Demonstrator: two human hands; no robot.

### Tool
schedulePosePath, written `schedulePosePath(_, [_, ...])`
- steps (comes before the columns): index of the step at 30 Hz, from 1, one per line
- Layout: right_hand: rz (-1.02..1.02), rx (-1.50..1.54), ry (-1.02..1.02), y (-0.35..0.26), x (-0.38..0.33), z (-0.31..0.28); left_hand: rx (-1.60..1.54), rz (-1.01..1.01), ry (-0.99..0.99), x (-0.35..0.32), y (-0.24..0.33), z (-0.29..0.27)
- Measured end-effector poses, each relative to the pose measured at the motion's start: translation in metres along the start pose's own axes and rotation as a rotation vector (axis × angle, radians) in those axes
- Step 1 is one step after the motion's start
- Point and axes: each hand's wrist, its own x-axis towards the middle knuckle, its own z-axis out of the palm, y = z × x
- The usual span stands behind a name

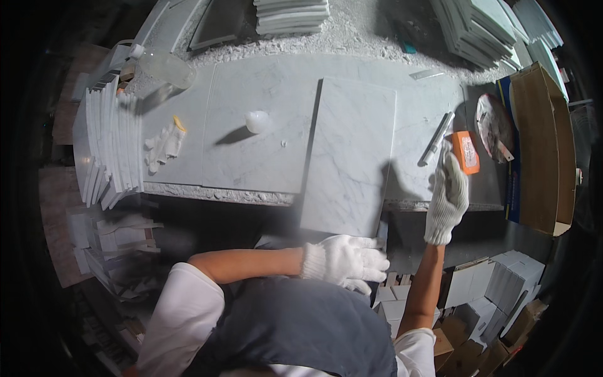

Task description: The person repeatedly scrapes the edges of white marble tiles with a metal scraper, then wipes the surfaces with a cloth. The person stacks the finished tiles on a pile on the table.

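Note:
A white marble-look slab point(350, 154) with grey veins lies lengthwise on the bench, its near end sticking out past the bench edge. My left hand point(345, 262), in a white knit glove, rests at that near end with its fingers stretched to the right. My right hand point(450, 198), also gloved, reaches over the bench's front edge with its fingers extended. Its fingertips are beside an orange block point(465, 152) with a pale face; I cannot tell whether they touch. A silver bar-shaped tool point(438, 138) lies just left of the block.
A round, smeared dish point(493, 125) and an open cardboard box point(541, 147) stand at the right. Leftward are a white lump point(258, 122), a loose glove point(166, 146), a plastic bottle point(164, 68) and upright tiles point(113, 147). Tile stacks point(292, 16) stand at the back.

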Motion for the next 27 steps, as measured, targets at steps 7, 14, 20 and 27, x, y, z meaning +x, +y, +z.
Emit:
schedulePosePath(7, [-0.375,-0.310,-0.239,-0.032,0.014,0.063,1.213,0.490,0.921,-0.037,0.006,-0.039])
schedulePosePath(14, [-0.384,-0.839,-0.665,-0.056,0.029,0.121,1.475,0.347,0.930,-0.049,-0.012,-0.059])
schedulePosePath(20, [-0.446,-0.983,-0.762,-0.065,0.041,0.145,1.416,0.213,0.906,-0.044,-0.026,-0.058])
schedulePosePath(27, [-0.486,-0.943,-0.808,-0.083,0.040,0.142,1.326,0.270,0.869,-0.051,-0.024,-0.063])
